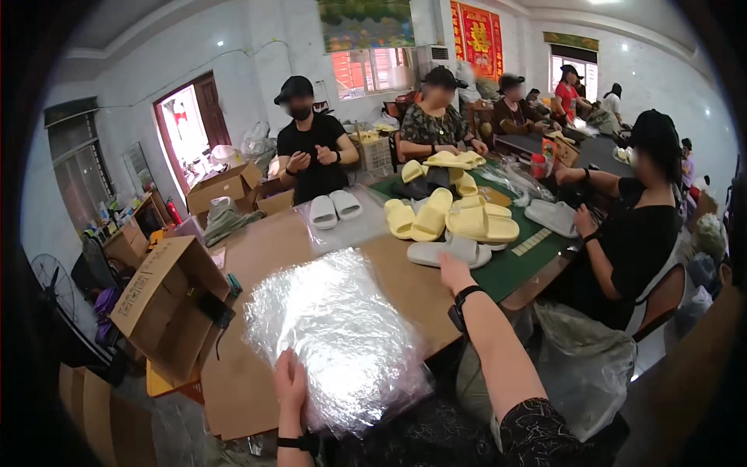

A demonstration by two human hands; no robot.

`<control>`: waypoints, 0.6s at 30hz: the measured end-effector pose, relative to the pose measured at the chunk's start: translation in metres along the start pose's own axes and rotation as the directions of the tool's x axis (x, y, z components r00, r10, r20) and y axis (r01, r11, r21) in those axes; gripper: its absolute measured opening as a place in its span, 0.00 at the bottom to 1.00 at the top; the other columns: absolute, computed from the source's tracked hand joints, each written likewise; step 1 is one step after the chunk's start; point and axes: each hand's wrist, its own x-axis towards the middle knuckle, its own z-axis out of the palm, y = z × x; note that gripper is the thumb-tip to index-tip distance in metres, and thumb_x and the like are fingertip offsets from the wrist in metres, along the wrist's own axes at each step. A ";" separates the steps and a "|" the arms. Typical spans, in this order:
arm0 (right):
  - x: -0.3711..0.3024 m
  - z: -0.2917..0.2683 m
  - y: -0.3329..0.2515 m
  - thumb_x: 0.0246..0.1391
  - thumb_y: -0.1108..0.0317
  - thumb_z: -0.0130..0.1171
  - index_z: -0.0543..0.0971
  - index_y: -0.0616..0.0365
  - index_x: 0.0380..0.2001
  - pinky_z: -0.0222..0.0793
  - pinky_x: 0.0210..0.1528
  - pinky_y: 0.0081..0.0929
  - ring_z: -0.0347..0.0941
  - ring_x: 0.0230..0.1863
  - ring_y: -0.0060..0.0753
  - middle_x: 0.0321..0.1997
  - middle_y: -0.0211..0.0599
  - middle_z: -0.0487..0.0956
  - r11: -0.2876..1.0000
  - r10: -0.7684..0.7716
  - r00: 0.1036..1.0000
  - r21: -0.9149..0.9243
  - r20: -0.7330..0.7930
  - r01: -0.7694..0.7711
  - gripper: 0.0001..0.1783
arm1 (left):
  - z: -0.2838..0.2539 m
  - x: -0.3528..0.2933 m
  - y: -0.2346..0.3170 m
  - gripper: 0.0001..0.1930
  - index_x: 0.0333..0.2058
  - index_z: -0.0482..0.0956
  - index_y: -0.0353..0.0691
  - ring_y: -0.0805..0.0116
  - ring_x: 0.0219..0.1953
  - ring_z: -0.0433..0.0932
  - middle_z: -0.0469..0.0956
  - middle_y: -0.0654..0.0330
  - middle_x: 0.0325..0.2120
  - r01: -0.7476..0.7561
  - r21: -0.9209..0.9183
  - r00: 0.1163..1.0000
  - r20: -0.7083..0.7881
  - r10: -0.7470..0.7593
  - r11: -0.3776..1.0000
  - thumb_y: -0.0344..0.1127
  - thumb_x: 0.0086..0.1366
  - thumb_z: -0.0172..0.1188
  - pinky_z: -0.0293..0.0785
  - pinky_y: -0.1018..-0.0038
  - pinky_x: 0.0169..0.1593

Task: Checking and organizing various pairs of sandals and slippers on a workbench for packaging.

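A stack of clear, shiny plastic bags lies at the near edge of the table. At its lower left edge is my left hand, its fingers closed together on the plastic; the fingertips are partly hidden. My right hand reaches forward over the table, with its fingers closed on the near side of a light grey slipper. A second grey slipper shows partly behind that one. Just beyond sits a heap of pale yellow slippers, some leaning on each other.
A pair of white slippers rests on plastic at the far side. An open cardboard box stands tilted at the left. Co-workers sit or stand around the table; one at the right has a hand near a grey slipper. A green mat covers the table's right part.
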 end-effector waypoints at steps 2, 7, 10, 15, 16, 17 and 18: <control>-0.005 0.004 0.001 0.53 0.62 0.60 0.69 0.58 0.56 0.74 0.48 0.47 0.76 0.49 0.56 0.54 0.51 0.71 0.985 -0.030 1.000 -0.171 0.010 0.031 0.28 | 0.002 -0.001 -0.003 0.23 0.58 0.72 0.33 0.52 0.57 0.74 0.75 0.45 0.55 -0.051 0.057 0.998 -0.018 0.052 0.997 0.31 0.64 0.59 0.68 0.64 0.61; -0.050 -0.001 -0.002 0.52 0.55 0.62 0.76 0.60 0.43 0.74 0.46 0.45 0.75 0.47 0.53 0.45 0.50 0.74 0.992 -0.124 0.964 -0.012 -0.234 0.124 0.21 | -0.002 0.003 -0.001 0.22 0.58 0.72 0.32 0.54 0.60 0.72 0.74 0.48 0.58 -0.051 0.065 0.999 -0.005 0.051 0.997 0.29 0.66 0.57 0.65 0.65 0.63; -0.080 -0.029 -0.001 0.53 0.57 0.63 0.77 0.60 0.31 0.73 0.43 0.44 0.74 0.42 0.52 0.37 0.46 0.75 0.961 -0.201 0.876 0.084 -0.439 0.262 0.16 | -0.004 0.004 -0.004 0.23 0.59 0.72 0.35 0.51 0.59 0.72 0.74 0.46 0.56 -0.042 0.025 0.999 -0.018 0.043 0.999 0.31 0.65 0.59 0.67 0.63 0.62; -0.088 -0.097 0.005 0.52 0.67 0.63 0.70 0.58 0.17 0.65 0.30 0.43 0.70 0.28 0.49 0.21 0.41 0.71 0.872 -0.213 0.624 0.143 -0.752 0.469 0.15 | -0.005 0.005 -0.009 0.24 0.58 0.72 0.35 0.50 0.60 0.72 0.74 0.46 0.56 -0.115 0.125 0.993 -0.012 0.117 0.985 0.32 0.63 0.59 0.67 0.63 0.63; -0.083 -0.108 0.004 0.52 0.68 0.62 0.69 0.58 0.16 0.64 0.29 0.42 0.69 0.26 0.49 0.20 0.41 0.70 0.880 -0.213 0.571 0.098 -0.793 0.465 0.16 | -0.004 0.003 -0.010 0.24 0.59 0.72 0.35 0.50 0.60 0.71 0.74 0.45 0.56 -0.083 0.112 0.996 -0.007 0.084 0.990 0.32 0.63 0.59 0.67 0.63 0.63; -0.079 -0.123 0.002 0.52 0.69 0.61 0.68 0.58 0.15 0.63 0.28 0.43 0.68 0.25 0.49 0.19 0.41 0.69 0.861 -0.181 0.534 0.130 -0.826 0.492 0.16 | -0.002 0.005 -0.010 0.24 0.59 0.72 0.35 0.49 0.60 0.71 0.74 0.45 0.56 -0.055 0.098 0.999 0.003 0.055 0.994 0.33 0.63 0.59 0.66 0.63 0.63; -0.076 -0.137 -0.004 0.53 0.70 0.60 0.68 0.58 0.15 0.62 0.27 0.43 0.67 0.24 0.48 0.18 0.41 0.69 0.836 -0.146 0.501 0.163 -0.853 0.523 0.17 | -0.001 0.008 -0.014 0.24 0.59 0.72 0.35 0.49 0.60 0.71 0.74 0.45 0.56 -0.053 0.104 0.999 0.001 0.053 0.993 0.33 0.63 0.59 0.66 0.63 0.63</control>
